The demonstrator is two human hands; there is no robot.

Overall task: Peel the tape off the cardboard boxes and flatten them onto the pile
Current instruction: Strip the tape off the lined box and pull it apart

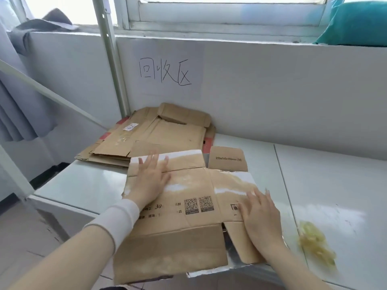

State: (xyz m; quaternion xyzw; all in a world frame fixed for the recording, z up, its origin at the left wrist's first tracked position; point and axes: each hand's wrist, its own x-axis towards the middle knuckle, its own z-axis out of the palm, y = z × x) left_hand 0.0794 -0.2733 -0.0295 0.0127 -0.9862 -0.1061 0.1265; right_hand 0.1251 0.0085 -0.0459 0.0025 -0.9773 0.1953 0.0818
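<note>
A flattened brown cardboard box (pixel 188 197) with two printed QR codes and torn white patches lies on the white table (pixel 83 185), its near flaps hanging over the front edge. My left hand (pixel 151 178) presses flat on its upper left part, fingers straight. My right hand (pixel 259 216) presses flat on its right part. Behind it, against the wall, lies a pile of flattened cardboard boxes (pixel 150 132). A crumpled wad of yellowish peeled tape (pixel 316 241) sits on the table to the right.
A paper sign with handwritten characters (pixel 165 72) is stuck on the wall above the pile. A metal frame post (pixel 111 53) stands at the left of the pile. A teal cushion (pixel 356 24) rests on the window ledge.
</note>
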